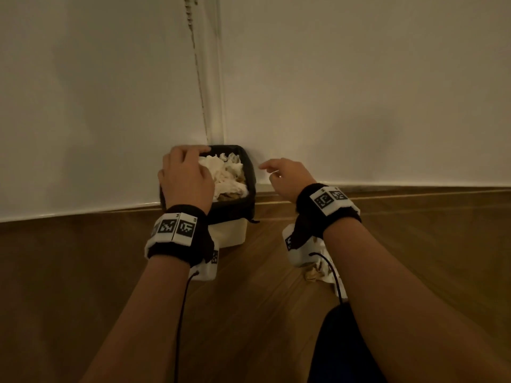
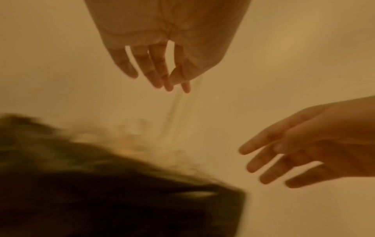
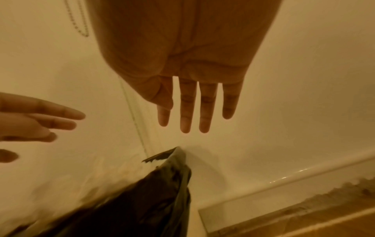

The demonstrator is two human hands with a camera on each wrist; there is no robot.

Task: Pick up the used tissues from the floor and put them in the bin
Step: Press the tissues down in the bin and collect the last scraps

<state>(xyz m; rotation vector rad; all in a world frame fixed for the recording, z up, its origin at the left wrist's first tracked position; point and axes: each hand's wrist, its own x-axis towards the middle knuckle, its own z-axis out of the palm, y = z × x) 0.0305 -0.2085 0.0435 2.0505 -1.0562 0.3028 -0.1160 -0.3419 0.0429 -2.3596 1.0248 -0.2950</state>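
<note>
Left hand (image 1: pixel 188 178) spread above the tissue-filled bin (image 1: pixel 250 175); right hand (image 1: pixel 287 176) empty.

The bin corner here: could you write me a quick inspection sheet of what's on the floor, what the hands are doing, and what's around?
Surface: wooden floor, dim light.
Job's things: bin with black liner against the wall, heaped with crumpled tissues; at least one crumpled tissue on the floor, partly hidden under the right wrist.
Clutter: nothing seen.
Hands: left hand over the bin's left rim, holding nothing; right hand beside the bin, fingers straight, empty.
Cables: black cable from the left wrist unit, another at the right wrist.
Surroundings: white wall, skirting board, hanging bead chain.
</note>
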